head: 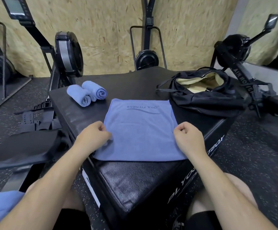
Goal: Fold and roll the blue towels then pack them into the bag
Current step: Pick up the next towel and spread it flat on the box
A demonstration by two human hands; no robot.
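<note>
Plyo box (131, 85): blue towel (139, 130) is pinched at side edges by left hand (93, 136) and right hand (188, 136), likely for folding.

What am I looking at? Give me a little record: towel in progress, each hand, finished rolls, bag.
In progress: flat towel, spread on the black box
Left hand: pinches the towel's left edge
Right hand: pinches its right edge
Finished: two rolled towels, side by side, far left on the box
Bag: black, open, far right on the box; no blue seen inside
</note>
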